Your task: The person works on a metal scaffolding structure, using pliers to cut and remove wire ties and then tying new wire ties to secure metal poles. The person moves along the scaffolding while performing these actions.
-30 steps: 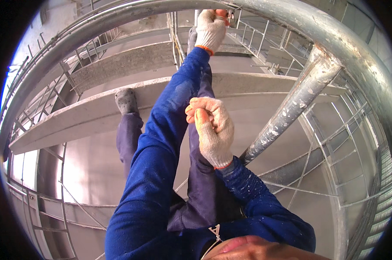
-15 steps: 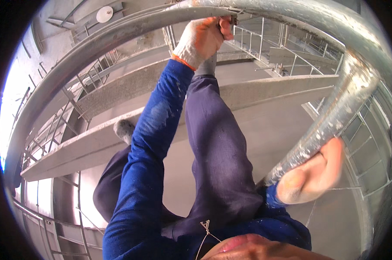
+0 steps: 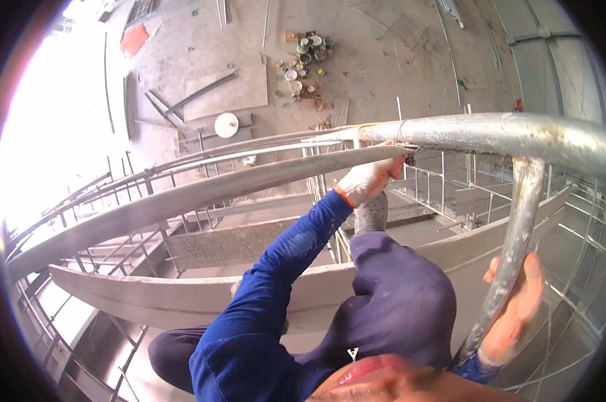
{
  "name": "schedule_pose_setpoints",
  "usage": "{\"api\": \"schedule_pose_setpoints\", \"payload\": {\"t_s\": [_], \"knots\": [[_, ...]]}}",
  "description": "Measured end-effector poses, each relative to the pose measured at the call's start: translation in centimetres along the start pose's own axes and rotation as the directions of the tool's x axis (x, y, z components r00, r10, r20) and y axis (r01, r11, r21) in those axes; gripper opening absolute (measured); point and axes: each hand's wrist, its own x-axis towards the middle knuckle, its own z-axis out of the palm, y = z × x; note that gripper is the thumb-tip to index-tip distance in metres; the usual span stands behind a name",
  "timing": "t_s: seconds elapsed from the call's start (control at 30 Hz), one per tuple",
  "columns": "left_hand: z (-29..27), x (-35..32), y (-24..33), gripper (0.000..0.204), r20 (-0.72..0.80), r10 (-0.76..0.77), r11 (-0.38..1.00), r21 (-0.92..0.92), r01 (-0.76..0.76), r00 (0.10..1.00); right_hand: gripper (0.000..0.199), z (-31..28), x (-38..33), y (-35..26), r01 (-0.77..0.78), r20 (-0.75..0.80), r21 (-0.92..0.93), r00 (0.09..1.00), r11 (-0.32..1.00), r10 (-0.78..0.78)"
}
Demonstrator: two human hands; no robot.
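My left hand (image 3: 366,179), in a white glove with an orange cuff, reaches up to the silver curved rail (image 3: 490,134). It is closed on a small dark-tipped tool (image 3: 407,159) held against the rail's joint; the tool's kind is too small to tell. My right hand (image 3: 517,309), in an orange-palmed glove, is wrapped around the silver upright post (image 3: 520,221) that drops from that rail. My knee in dark blue trousers (image 3: 396,301) and a grey shoe (image 3: 371,213) lie between the two hands.
A second flat curved rail (image 3: 182,197) and a broad grey beam (image 3: 149,295) sweep left. Thin railings (image 3: 450,181) and wire mesh (image 3: 584,281) surround me. Far below lie a concrete floor, several paint cans (image 3: 306,60), boards and a round white lid (image 3: 226,124).
My right hand went from in front of my chest to the upright post and closed around it. The view tipped, and the ground far below now shows above the rail.
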Motion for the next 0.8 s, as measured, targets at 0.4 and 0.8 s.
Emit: {"api": "schedule_pose_setpoints", "payload": {"t_s": [0.4, 0.8], "knots": [[2.9, 0.4, -1.7, 0.013, -0.008, -0.112, 0.840, -0.534, 0.090, 0.994, 0.090, -2.1, 1.6, -1.4, 0.292, 0.304, -0.431, 0.938, 0.854, -0.167], [5.9, 0.4, -0.6, 0.019, -0.478, 0.087, 0.995, -0.009, -0.104, 0.874, 0.052, -1.0, 2.7, 0.3, 0.646, 0.382, -0.434, 0.763, 0.627, -0.522]]}}
